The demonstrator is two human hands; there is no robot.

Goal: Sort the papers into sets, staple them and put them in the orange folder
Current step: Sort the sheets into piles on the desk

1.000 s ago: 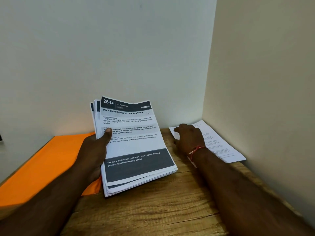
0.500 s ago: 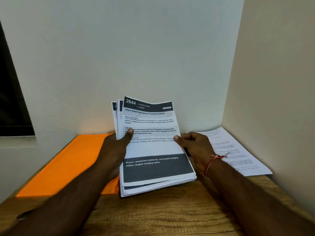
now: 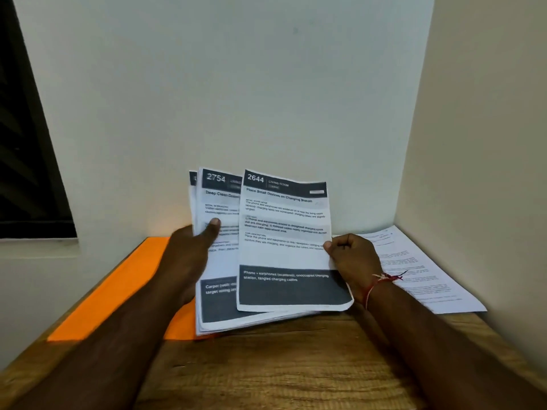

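Note:
My left hand (image 3: 189, 255) grips a stack of printed papers (image 3: 219, 309) tilted up above the table, thumb on the sheet headed 2754. The top sheet (image 3: 284, 253), headed 2644 with a dark band near its bottom, is slid to the right of the stack. My right hand (image 3: 355, 261) pinches that sheet at its right edge. The orange folder (image 3: 118, 294) lies flat on the wooden table (image 3: 266, 365) at the left, partly under the stack. No stapler is in view.
A separate white printed sheet (image 3: 420, 273) lies flat in the right back corner of the table against the side wall. White walls close the table at the back and right. A dark window opening (image 3: 26, 173) is at the left.
My right hand left the sheet in the corner, came over to the stack and took the top 2644 sheet, sliding it right and uncovering the 2754 sheet. The view panned left.

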